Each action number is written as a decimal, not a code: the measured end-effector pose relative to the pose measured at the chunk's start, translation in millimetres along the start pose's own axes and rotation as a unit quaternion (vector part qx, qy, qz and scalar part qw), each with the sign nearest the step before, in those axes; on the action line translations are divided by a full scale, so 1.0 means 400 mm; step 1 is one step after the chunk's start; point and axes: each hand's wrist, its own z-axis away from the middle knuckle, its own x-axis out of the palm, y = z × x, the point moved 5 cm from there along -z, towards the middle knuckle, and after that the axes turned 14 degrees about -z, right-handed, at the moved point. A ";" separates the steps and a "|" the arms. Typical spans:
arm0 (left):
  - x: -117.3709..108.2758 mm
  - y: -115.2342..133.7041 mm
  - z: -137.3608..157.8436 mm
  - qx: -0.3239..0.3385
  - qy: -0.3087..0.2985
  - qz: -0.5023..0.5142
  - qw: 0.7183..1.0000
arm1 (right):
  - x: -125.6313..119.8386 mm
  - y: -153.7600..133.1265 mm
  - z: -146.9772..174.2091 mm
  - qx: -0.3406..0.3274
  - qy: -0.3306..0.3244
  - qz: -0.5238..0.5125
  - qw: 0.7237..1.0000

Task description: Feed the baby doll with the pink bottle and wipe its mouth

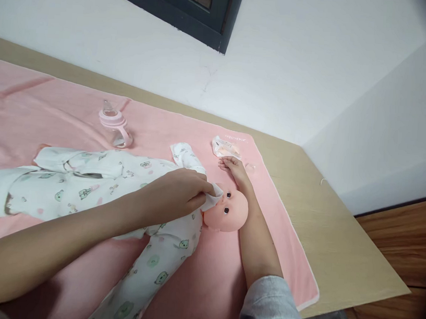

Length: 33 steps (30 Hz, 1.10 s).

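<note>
Head view: left hand (176, 193) pinches white cloth (212, 198) (against doll's face (227, 209)).

No legible text, label or number anywhere; faint print on the small packet (227, 147) unreadable.

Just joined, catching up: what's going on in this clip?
A person works on a baby doll lying on a pink blanket on a table. The left hand presses a white wipe to the doll's face. The right hand rests beyond the head, near a wipe packet. The doll wears a printed sleepsuit; a baby bottle stands behind it.
</note>
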 end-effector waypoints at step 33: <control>0.039 -0.011 -0.015 0.027 0.019 -0.060 0.998 | 0.007 -0.008 0.008 -0.001 0.005 0.021 1.000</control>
